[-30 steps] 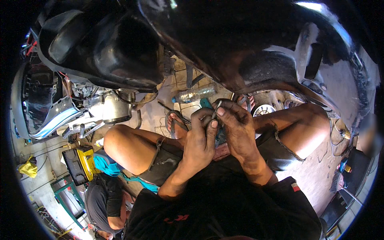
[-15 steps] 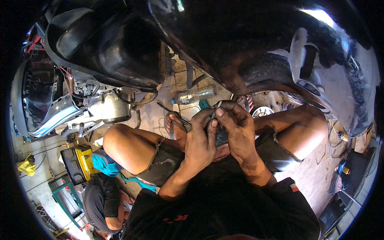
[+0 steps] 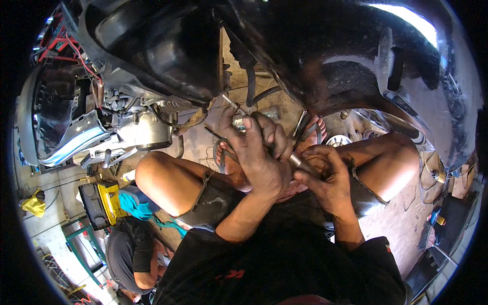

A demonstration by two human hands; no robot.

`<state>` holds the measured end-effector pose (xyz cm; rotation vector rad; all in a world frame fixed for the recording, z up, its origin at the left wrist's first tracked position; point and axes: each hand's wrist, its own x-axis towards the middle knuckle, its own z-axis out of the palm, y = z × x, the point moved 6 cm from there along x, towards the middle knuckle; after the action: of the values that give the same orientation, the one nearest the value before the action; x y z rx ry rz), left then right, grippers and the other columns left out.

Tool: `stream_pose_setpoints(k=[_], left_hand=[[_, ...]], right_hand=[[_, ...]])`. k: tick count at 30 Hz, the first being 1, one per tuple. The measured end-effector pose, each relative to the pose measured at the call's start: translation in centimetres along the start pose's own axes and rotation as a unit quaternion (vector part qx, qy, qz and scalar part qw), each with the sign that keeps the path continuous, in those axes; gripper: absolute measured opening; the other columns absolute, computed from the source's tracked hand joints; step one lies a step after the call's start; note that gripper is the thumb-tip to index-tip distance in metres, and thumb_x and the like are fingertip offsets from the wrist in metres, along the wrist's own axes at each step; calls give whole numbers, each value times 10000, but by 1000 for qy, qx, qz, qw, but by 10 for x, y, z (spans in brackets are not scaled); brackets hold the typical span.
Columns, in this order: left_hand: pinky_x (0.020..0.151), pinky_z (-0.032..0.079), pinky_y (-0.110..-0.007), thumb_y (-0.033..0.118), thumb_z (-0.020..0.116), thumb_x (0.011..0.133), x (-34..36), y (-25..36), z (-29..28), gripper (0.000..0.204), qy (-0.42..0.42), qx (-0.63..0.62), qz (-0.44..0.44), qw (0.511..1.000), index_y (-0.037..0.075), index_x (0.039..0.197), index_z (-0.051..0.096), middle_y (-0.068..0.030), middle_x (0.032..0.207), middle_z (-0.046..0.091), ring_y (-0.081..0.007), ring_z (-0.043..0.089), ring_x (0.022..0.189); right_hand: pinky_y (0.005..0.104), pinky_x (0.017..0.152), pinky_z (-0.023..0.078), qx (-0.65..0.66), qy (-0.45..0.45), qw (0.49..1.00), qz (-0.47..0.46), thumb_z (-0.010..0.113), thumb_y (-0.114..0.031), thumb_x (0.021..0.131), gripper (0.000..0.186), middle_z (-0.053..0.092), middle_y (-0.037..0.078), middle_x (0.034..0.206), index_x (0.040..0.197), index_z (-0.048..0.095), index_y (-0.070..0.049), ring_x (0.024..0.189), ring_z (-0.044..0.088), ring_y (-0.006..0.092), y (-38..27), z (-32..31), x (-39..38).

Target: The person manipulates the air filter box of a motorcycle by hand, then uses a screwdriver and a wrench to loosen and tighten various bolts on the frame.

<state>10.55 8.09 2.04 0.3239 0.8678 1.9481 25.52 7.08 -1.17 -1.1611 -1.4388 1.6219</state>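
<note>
My left hand (image 3: 260, 150) is closed around a metal threaded rod (image 3: 230, 101), whose ridged tip sticks out beyond the fingers on the upper left. My right hand (image 3: 328, 178) curls its fingers around a short metal cylinder (image 3: 295, 160), which lies between the two hands. Whether the rod and the cylinder are joined is hidden by my left fingers. Both hands are above my lap, between my knees. Black motorcycle body panels (image 3: 325, 56) hang just ahead of them.
At the left stands a partly stripped motorcycle with a bare silver engine part (image 3: 152, 127). A plastic bottle (image 3: 269, 113) lies beyond my left hand. A yellow and black toolbox (image 3: 104, 203) sits at the lower left, near a person in dark clothes (image 3: 127, 254).
My hands have moved apart from their close pinch; the left has moved up with the rod's tip now showing, the right has moved down and right. The view has shifted slightly.
</note>
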Motion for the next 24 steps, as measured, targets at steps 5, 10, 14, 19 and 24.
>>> stream_pose_setpoints(k=[5, 10, 14, 19, 24], left_hand=[[572, 392, -260, 300, 498, 944, 1, -10, 8, 372, 47, -69, 13, 996, 204, 1261, 330, -10, 828, 480, -119, 463, 685], [777, 441, -336, 304, 522, 928, 14, -12, 4, 307, 64, -79, 47, 994, 158, 1183, 432, -28, 957, 547, -157, 531, 854], [787, 437, -308, 354, 533, 919, 19, -6, -2, 332, 55, -65, 39, 996, 70, 1089, 503, -50, 1002, 571, -163, 548, 887], [689, 443, -285, 285, 580, 896, 27, 7, -14, 256, 75, 7, 14, 997, 62, 1019, 554, -23, 902, 609, -138, 582, 821], [575, 397, -250, 234, 616, 869, 32, 12, -19, 200, 46, -51, -24, 997, 82, 990, 565, -8, 881, 608, -120, 568, 768]], right_hand=[[298, 750, 491, -177, 135, 964, -146, 782, -57, 670, 252, 664, 100, 878, 878, 652, 1, 816, 633, 190, -41, -22, 6], [297, 777, 484, -210, 150, 949, -178, 765, -31, 669, 223, 680, 127, 905, 869, 671, 2, 834, 644, 206, -53, -36, 13], [283, 754, 492, -253, 157, 936, -190, 770, -40, 676, 225, 682, 112, 897, 876, 676, 3, 835, 642, 189, -67, -37, 13], [262, 741, 497, -316, 170, 903, -236, 776, -31, 667, 233, 682, 104, 891, 875, 675, 3, 823, 643, 173, -82, -33, 10], [296, 775, 504, -361, 192, 867, -284, 784, -24, 649, 246, 679, 117, 890, 866, 672, 5, 827, 651, 220, -88, -25, 12]])
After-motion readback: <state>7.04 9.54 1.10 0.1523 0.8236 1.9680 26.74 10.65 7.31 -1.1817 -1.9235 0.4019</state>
